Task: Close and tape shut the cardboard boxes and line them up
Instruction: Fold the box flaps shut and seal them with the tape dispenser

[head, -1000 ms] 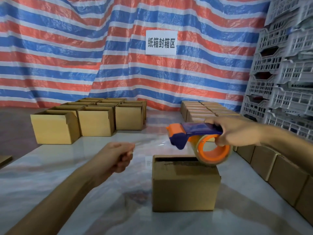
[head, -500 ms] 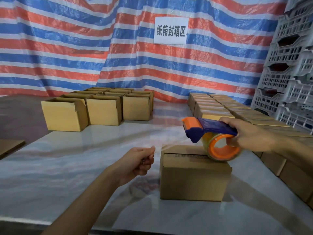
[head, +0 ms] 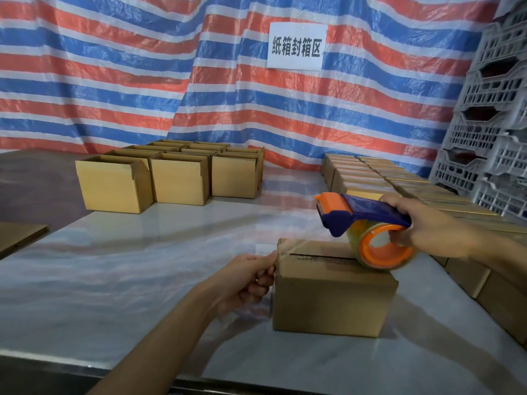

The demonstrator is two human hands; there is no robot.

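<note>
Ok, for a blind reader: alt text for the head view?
A person's left hand pinches a strip of clear tape at the corner of a closed cardboard box, while the right hand holds a tape dispenser over it. Open boxes stand behind.

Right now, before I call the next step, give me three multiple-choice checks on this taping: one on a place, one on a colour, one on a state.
1. The tape dispenser is: A on the floor; B above the near box, in the right hand; C inside a box.
2. The roll's core is: A green; B orange; C white.
3. The left hand: A lies flat; B hangs idle; C pinches the tape end at the near box's top left edge.
Answers: B, the right hand grips the blue handle over the box top. B, an orange ring shows below the handle. C, its fingers meet on the clear strip there.
</note>
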